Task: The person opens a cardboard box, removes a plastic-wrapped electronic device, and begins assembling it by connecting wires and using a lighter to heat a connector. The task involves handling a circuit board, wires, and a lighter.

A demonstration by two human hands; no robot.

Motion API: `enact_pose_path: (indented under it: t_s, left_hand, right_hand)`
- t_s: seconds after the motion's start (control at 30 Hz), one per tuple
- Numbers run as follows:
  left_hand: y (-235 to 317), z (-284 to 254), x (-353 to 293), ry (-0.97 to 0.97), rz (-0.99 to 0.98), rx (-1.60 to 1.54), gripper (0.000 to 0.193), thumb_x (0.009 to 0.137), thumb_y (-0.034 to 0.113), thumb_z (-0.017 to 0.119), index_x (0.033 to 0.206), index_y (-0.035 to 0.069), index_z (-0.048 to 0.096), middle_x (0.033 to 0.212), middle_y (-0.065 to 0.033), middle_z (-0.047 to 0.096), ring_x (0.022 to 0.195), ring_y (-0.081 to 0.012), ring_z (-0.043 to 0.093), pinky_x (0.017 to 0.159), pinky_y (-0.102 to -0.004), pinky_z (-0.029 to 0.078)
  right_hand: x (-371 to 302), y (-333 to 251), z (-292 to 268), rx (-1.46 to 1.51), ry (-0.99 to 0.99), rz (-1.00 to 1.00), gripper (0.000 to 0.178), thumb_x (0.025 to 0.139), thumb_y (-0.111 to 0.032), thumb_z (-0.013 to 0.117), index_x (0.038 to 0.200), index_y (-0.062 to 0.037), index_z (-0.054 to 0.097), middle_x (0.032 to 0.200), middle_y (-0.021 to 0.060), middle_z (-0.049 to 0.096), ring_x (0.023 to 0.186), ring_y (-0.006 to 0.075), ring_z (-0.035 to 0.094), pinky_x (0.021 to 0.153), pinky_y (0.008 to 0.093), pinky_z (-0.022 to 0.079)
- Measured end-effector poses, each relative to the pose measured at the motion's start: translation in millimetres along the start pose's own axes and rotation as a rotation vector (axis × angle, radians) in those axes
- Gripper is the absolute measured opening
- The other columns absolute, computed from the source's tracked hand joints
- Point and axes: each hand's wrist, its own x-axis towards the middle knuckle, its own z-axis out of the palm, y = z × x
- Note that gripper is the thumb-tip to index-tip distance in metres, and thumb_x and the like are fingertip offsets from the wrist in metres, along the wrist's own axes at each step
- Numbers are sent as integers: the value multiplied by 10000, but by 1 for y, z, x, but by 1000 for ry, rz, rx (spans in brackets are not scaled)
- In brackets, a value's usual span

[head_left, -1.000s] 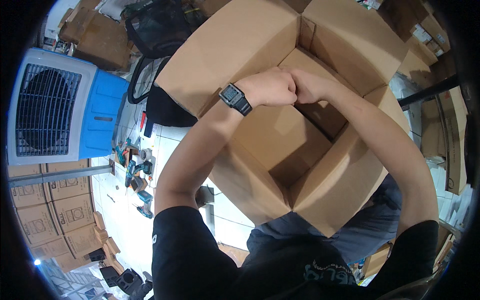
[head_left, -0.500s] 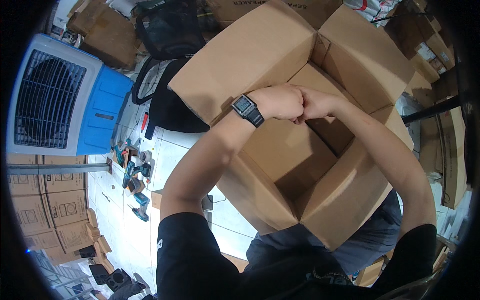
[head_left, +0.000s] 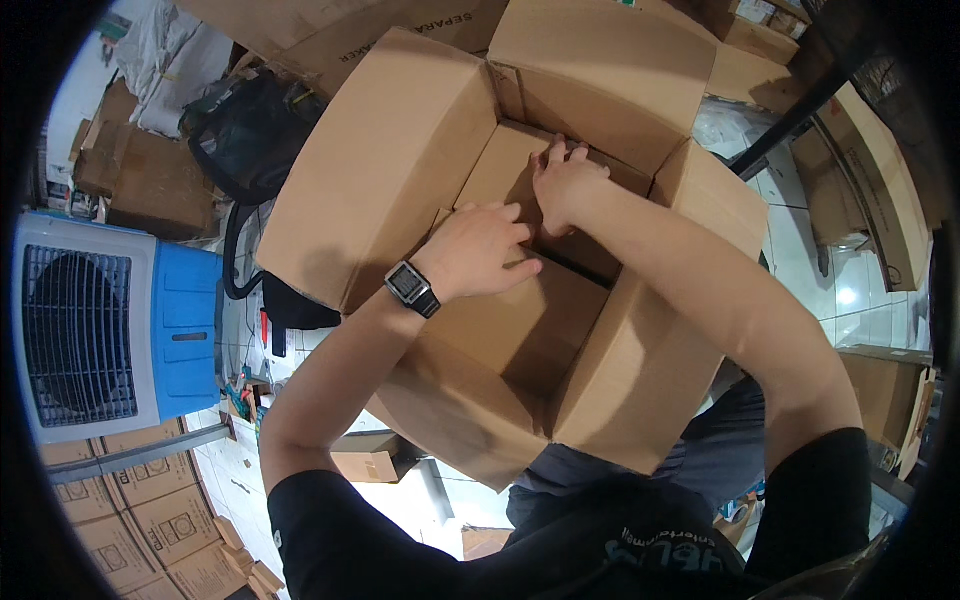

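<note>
A large brown cardboard box [head_left: 385, 165] with its flaps folded outward stands before me, tilted against my legs. Inside it lie flat cardboard surfaces, one a nearer panel [head_left: 500, 325], with a dark gap running along the panel's far edge. My left hand [head_left: 480, 245], a digital watch [head_left: 408, 287] on its wrist, is inside at the left wall with fingers apart. Farther in and to the right, my right hand [head_left: 568, 180] rests its bent, spread fingers on the inner cardboard. Neither hand holds a thing. Whether the inner surfaces are separate pieces or smaller boxes I cannot tell.
A blue and white air cooler [head_left: 120, 330] stands at the left, above stacked cartons [head_left: 150, 505]. A black chair [head_left: 250, 130] is behind the box to the left. Tools [head_left: 243, 395] lie on the tiled floor. A black bar [head_left: 800, 115] slants at the right.
My hands were together as closed fists above the box; now they are apart, fingers spread, down inside it. The view has shifted, placing the box farther left.
</note>
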Motion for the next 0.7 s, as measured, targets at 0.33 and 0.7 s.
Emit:
enact_pose_path:
  t_s: [0.33,0.7]
  left_hand:
    - [12,6,-6,4,-77,-119,528,910,477,707,1048,-26,624,1068,-213,665,1086,-404,626,986,-477,501]
    - [24,-12,-45,284,20,-256,281,869,209,763,945,9,580,974,-184,642,949,-390,614,844,-453,492]
  right_hand:
    - [16,-5,7,-108,71,-58,1001,764,-325,786,1563,71,329,1620,319,318,1463,507,394,1057,573,526]
    - [15,-10,-9,-100,253,-350,958,593,-684,841,1270,-17,718,1389,158,653,1346,334,573,1050,441,532]
